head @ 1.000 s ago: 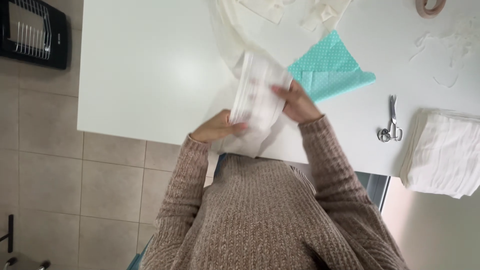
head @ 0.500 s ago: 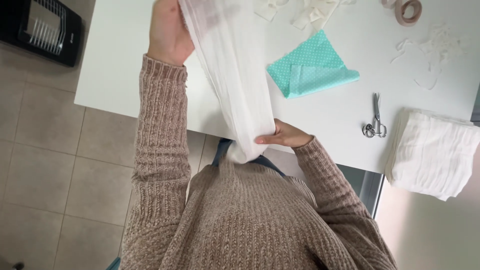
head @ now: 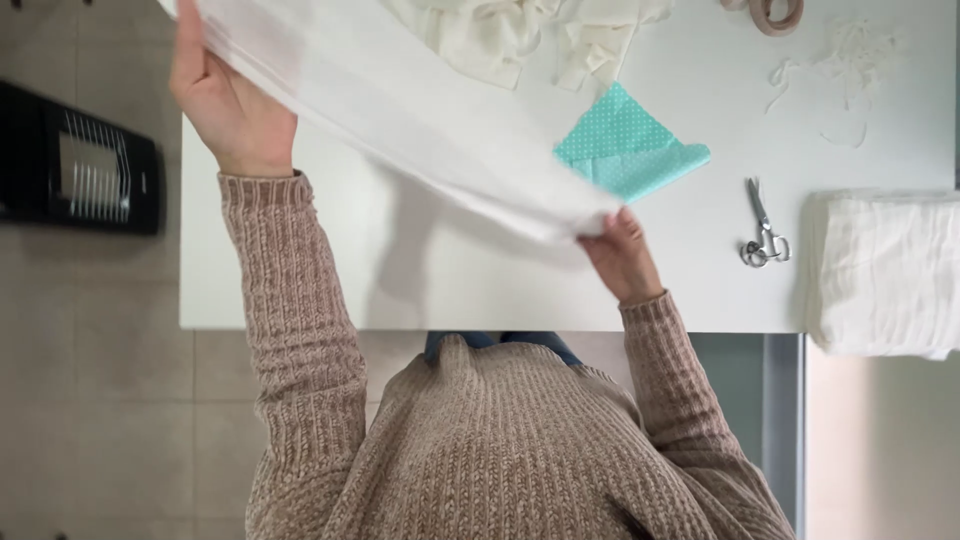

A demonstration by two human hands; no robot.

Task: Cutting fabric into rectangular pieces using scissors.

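Both grips closed on white cloth (head: 420,120): left hand (head: 225,100), right hand (head: 622,255); now stretched wider over desk (head: 300,270).

The thin, sheer white cloth (head: 400,110) is stretching out flat and taut in the air, running as a long band from the left hand's fingers (head: 195,60) slanting across to the right hand's fingertips (head: 610,225), its edge pinched at each end.
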